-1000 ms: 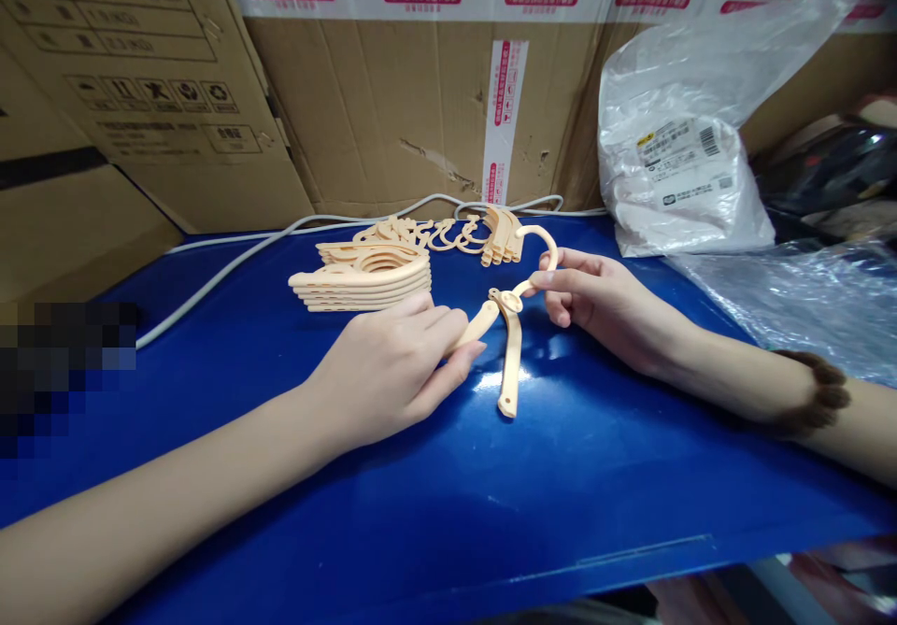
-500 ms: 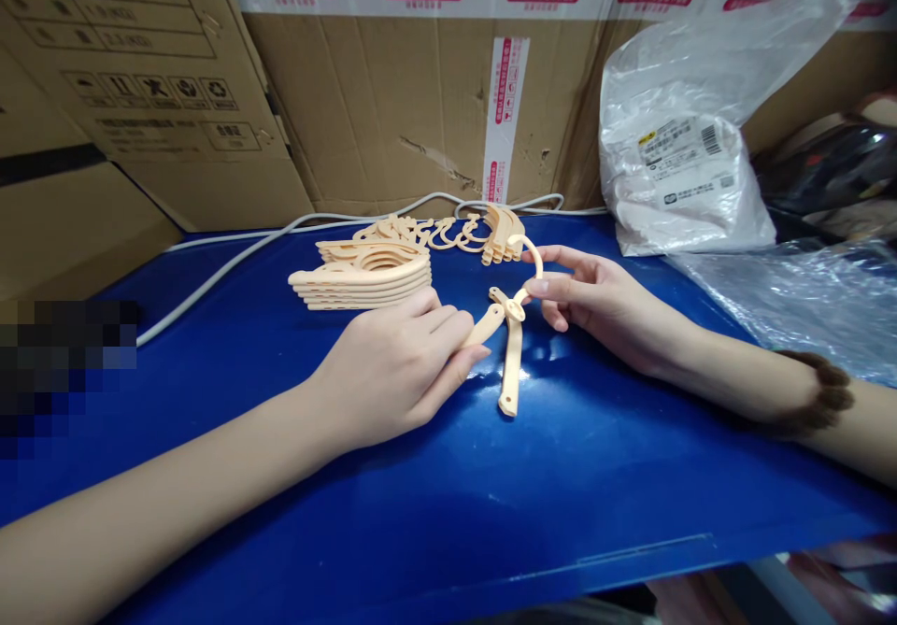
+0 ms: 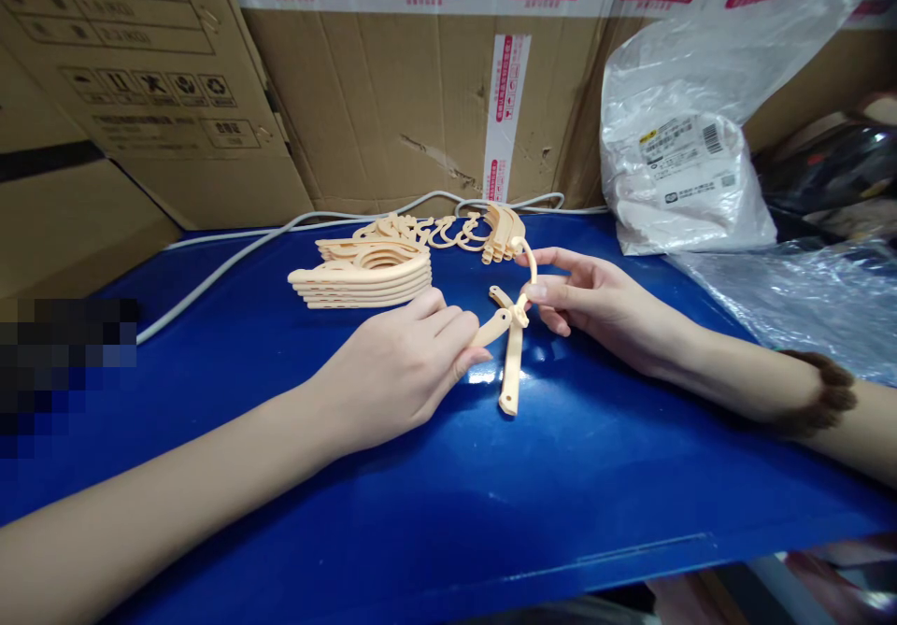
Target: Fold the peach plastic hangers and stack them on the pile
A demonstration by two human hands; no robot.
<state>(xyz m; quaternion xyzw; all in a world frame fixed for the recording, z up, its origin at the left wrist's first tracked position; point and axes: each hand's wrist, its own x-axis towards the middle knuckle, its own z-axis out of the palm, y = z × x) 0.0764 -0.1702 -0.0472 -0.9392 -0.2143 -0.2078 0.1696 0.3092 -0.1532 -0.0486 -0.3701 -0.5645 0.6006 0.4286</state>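
My left hand (image 3: 413, 363) is closed around a cream plastic hanger arm (image 3: 492, 328); its holed end sticks out between thumb and fingers. In my right hand (image 3: 592, 298), thumb and fingers pinch a curved cream hanger hook (image 3: 531, 265). The hook's round base (image 3: 519, 315) meets the holed end of the left-hand arm, though I cannot tell whether they are joined. Beneath them another cream hanger arm (image 3: 512, 373) lies on the blue table, its holed end toward me.
Stacked hanger parts (image 3: 361, 279) lie behind my left hand. Loose hooks (image 3: 445, 231) and a bundle of curved arms (image 3: 503, 233) sit farther back. A white cable (image 3: 273, 231) runs before the cardboard boxes (image 3: 420, 92). A plastic bag (image 3: 687, 167) stands at right on the blue table (image 3: 448, 522).
The hook in my right hand has turned, and its round base has tipped and shifted slightly right. My left hand has moved the arm's end slightly right toward it.
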